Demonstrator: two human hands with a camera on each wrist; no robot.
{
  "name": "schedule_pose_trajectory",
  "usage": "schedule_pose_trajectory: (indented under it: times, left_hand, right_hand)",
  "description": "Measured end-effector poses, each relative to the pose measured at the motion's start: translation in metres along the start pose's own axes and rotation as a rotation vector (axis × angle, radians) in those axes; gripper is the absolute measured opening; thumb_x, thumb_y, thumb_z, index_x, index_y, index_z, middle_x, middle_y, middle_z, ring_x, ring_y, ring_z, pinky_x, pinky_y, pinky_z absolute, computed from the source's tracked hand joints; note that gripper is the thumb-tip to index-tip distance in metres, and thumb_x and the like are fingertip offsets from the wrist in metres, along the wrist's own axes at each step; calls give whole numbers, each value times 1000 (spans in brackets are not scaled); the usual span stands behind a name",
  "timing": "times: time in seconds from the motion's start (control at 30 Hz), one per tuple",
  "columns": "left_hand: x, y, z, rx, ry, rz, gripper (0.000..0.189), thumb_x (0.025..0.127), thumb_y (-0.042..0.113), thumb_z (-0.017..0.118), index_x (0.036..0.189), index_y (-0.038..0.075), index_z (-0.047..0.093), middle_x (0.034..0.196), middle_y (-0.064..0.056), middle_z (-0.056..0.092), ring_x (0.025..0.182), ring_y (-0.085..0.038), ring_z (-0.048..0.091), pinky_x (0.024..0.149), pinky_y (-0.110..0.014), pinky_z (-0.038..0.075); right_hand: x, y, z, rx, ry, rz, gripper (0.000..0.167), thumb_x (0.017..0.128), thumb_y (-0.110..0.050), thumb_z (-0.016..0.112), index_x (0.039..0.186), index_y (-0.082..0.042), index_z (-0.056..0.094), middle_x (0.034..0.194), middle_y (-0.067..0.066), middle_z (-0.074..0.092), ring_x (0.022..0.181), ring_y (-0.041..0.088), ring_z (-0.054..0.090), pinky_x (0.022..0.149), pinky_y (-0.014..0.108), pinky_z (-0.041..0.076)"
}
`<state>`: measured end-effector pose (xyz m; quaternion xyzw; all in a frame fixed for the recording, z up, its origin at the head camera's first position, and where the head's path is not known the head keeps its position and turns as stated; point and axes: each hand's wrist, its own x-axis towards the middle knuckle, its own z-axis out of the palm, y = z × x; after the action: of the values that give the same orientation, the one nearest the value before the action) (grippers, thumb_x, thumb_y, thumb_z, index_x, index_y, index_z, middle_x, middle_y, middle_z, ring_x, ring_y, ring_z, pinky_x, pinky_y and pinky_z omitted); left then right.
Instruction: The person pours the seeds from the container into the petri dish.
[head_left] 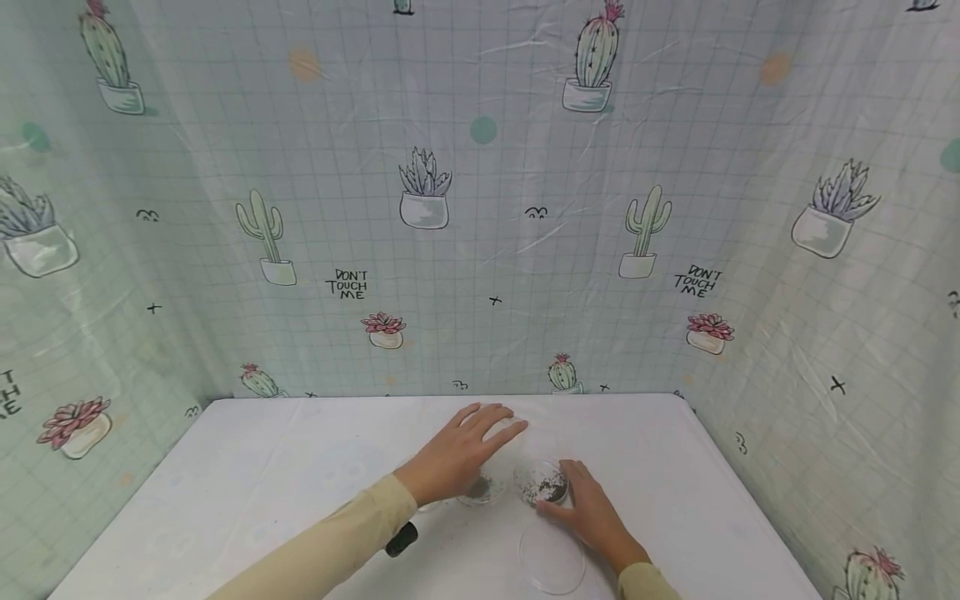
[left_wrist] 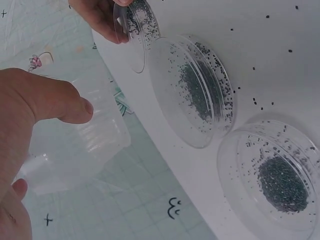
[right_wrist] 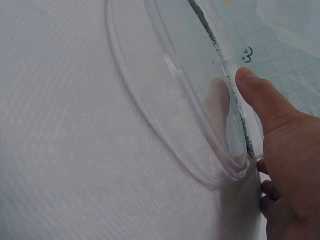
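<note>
My left hand [head_left: 461, 454] grips a clear plastic container [left_wrist: 95, 135], which hangs tilted over the table's far side in the left wrist view. With thumb and fingers on opposite sides, my right hand [head_left: 596, 512] holds a clear petri dish [head_left: 527, 482] containing dark granules. Beside it stands a second petri dish [left_wrist: 167, 95] with a heap of the same dark granules [left_wrist: 197, 92]. A third petri dish [left_wrist: 237, 172], also with dark granules, is nearer in the left wrist view; my left forearm partly covers this area in the head view.
A round clear lid [head_left: 551, 560] lies on the white table [head_left: 675, 500], just in front of the right hand. Loose dark granules [left_wrist: 254, 100] are scattered beside the dishes. A cactus-print curtain [head_left: 480, 250] encloses the back and both sides.
</note>
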<state>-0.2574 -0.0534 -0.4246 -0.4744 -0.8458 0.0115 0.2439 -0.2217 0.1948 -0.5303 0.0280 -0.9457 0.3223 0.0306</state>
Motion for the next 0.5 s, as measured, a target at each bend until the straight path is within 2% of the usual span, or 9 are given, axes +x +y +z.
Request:
schedule_pose_trajectory:
  times: [0.1,0.5]
  left_hand:
    - [-4,-1,-1,-6,7,-18,98,71,12,83,151,23,29,145,-2,43,138,-19,40,116,-41,36]
    - [-19,-5,-6,-39,-2,-102,98,70,10,82,152,23,28,146,-4,42,138,-19,39,115,-40,36]
  right_hand:
    - [0,1,1,1,3,-5,89,74,-48,78,142,-1,44,145,16,46,136,38,42,113,52,36]
    - [1,1,1,-9,-15,29,91,75,-51,77,143,-2,42,148,19,42,139,41,37,114,54,32]
